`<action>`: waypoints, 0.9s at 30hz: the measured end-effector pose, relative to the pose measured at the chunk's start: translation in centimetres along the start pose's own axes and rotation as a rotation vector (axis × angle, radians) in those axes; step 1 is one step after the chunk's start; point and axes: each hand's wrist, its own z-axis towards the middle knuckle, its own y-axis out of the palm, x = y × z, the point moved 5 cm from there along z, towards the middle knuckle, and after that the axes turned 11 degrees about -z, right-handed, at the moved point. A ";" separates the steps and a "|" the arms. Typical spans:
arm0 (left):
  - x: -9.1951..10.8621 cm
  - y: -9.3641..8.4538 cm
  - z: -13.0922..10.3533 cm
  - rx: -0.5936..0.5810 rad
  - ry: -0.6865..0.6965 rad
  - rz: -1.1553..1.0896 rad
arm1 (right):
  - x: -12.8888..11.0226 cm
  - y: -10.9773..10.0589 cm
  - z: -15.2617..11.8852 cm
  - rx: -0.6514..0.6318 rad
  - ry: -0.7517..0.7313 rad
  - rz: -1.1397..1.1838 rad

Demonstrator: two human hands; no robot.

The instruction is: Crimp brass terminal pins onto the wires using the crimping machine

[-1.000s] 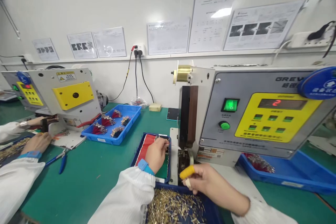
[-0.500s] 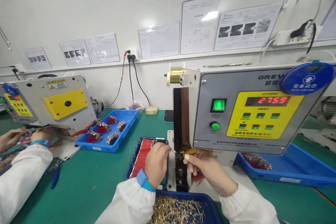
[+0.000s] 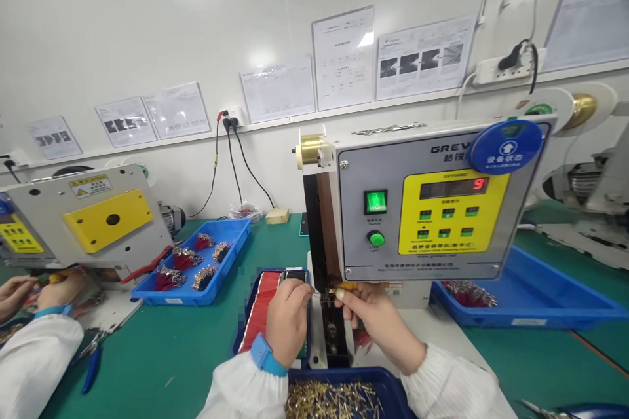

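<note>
The person's left hand is reaching forward over a tray of red wires, with its back facing up and its fingers curling. Its thumb and finger are pinching a thin wire, whose end is pointing right, toward the dark metal part of the grey machine. The right hand is coming in from the other side, its wrist lying low and its thumb showing toward us. Its thumb is closing in on the finger with the yellow cover, but I cannot tell what, if anything, it is holding. The fingertips of both hands are facing each other, close together, by that metal part.

One second ago, the right hand was hanging lower, near the tray of gold pieces; now it is staying higher up, at the machine. The left hand is still keeping near the red wires. The screen is showing 9 now, not 2.
</note>
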 end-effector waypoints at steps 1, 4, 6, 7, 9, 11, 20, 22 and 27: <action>0.1 0.0 0.0 0.003 0.006 0.000 | -0.1 0.0 0.0 -0.001 -0.004 -0.002; 0.0 0.0 0.0 0.005 0.008 -0.001 | -0.3 0.1 0.0 -0.003 -0.014 -0.009; 0.0 0.0 0.0 0.005 -0.001 -0.004 | -0.3 0.1 0.0 0.002 -0.010 -0.011; -0.1 0.0 0.0 0.007 -0.006 -0.005 | -0.3 0.1 0.0 0.004 -0.008 -0.014; -0.1 0.0 0.0 0.013 -0.012 -0.005 | -0.2 0.1 0.0 0.007 -0.005 -0.020; -0.1 -0.1 0.0 0.017 -0.014 -0.004 | 0.0 0.1 0.0 0.004 -0.004 -0.027; 0.2 -0.1 -0.1 0.018 0.007 0.024 | 0.9 0.3 0.1 0.050 -0.001 -0.091; 0.2 0.0 -0.2 0.018 0.002 0.030 | 1.1 0.4 0.1 0.053 0.012 -0.101; 0.1 0.1 -0.3 -0.011 0.000 0.055 | 1.0 0.6 -0.2 0.045 0.028 -0.104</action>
